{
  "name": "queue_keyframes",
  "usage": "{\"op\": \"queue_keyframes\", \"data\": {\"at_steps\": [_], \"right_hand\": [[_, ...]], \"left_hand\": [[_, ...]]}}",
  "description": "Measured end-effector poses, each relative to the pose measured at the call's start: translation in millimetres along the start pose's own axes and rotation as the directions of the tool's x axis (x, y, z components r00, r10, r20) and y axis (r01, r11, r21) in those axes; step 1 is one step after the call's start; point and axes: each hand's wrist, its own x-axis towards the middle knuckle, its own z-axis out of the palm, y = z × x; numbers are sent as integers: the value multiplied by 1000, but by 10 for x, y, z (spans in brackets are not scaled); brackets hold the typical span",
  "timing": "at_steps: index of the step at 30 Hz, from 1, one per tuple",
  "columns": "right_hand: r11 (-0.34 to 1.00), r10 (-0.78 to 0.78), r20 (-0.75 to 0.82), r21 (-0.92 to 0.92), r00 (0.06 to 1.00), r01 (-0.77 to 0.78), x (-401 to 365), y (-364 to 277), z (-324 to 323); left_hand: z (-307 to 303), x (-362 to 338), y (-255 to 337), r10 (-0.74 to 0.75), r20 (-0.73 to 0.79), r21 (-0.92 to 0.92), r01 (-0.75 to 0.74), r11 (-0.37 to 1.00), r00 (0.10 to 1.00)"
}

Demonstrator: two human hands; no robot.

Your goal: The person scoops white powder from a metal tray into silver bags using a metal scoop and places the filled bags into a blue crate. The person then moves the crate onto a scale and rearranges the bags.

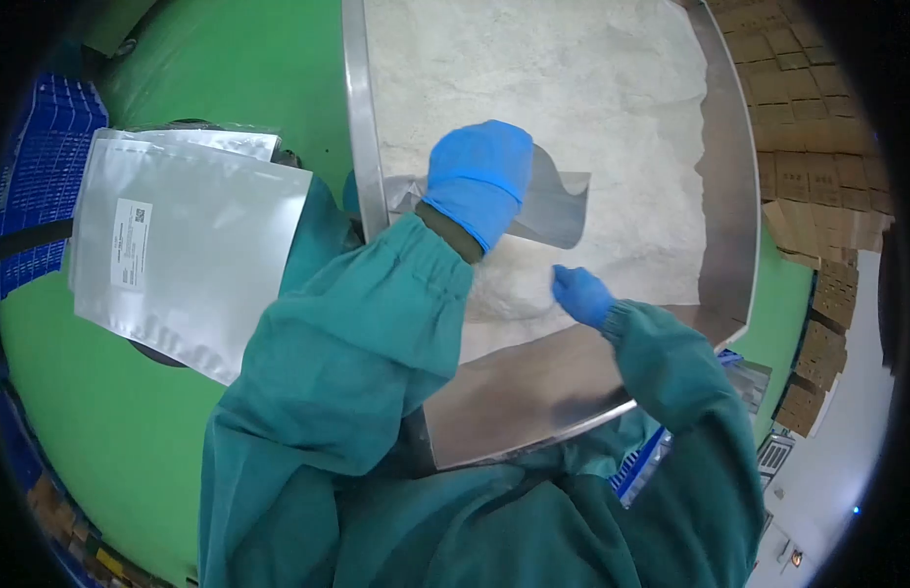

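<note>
My left hand (479, 181), in a blue glove, is closed on a metal scoop (558, 201) over white powder (533, 78). The scoop's curved sheet sticks out to the right of the glove; its handle is hidden under the hand. The powder lies in a large steel tray (533, 392). My right hand (580, 294), also gloved in blue, is held low over the near part of the powder with its fingers curled closed. I cannot see whether anything is in them. A crumpled clear plastic piece (404, 191) shows beside my left wrist at the tray's left wall.
Left of the tray, a stack of silver bags (195, 255) with a white label lies on a support. A blue crate (48, 167) stands at the far left. Stacked cardboard boxes (817, 176) line the right side. The floor (112, 412) is green.
</note>
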Motion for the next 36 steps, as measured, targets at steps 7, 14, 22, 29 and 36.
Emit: {"op": "queue_keyframes", "data": {"at_steps": [7,14,22,29,36], "right_hand": [[999,32,-255,14,966,-30,-1245,-241,-1653],[779,-167,-248,-627,954,-27,-596,-751,-1699],[872,110,-283,-433,953,-229,-248,623,-1378],[982,-128,137,-123,982,145,987,-223,706],[999,-40,-77,22,996,42,-584,18,-699]], "left_hand": [[15,-17,34,7,82,10,-8,1000,997],[20,-64,83,56,4,-79,-55,995,998],[-16,-7,41,106,105,-49,-101,994,989],[-47,22,52,22,147,38,-28,999,989],[-40,41,8,85,44,32,-87,996,995]]}}
